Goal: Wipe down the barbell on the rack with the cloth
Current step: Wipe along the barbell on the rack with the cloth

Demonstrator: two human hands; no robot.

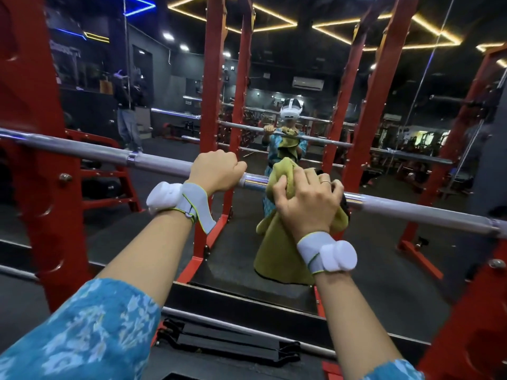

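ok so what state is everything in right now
red steel rack, upright, carrying the bar
silver steel barbell, lying level across the rack, held by both hands
olive green cloth, draped over the barbell, tail hanging down
left hand, grips the bare barbell
right hand, grips the cloth round the barbell
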